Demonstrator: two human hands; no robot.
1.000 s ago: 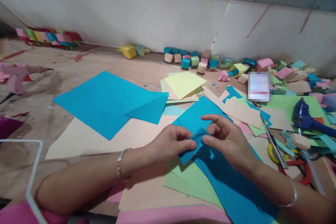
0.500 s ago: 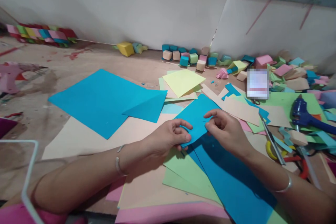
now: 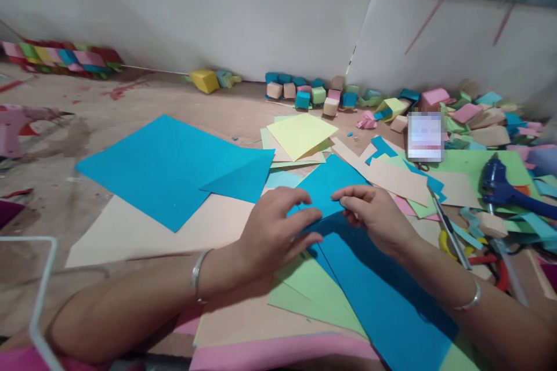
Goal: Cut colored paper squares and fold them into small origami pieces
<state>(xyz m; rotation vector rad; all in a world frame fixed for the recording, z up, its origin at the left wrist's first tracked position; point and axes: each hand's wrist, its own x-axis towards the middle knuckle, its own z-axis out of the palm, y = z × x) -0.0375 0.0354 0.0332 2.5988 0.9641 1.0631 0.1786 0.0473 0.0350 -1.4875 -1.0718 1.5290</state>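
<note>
R hand (image 3: 383,217) pinches the small blue paper (image 3: 328,209) by its edge over the big blue sheet (image 3: 391,290), prob. so it won't slip, w/ L hand (image 3: 265,237) spread by its other side.

We saw a small blue paper piece (image 3: 329,209), its near edge straight, pinched by our right hand (image 3: 376,214) above a larger blue sheet (image 3: 383,287). Its other end lay by our left hand's (image 3: 272,235) spread fingers, perhaps touching them.

Blue sheet (image 3: 165,168), yellow square (image 3: 301,132), pink glue gun (image 3: 17,127)
</note>
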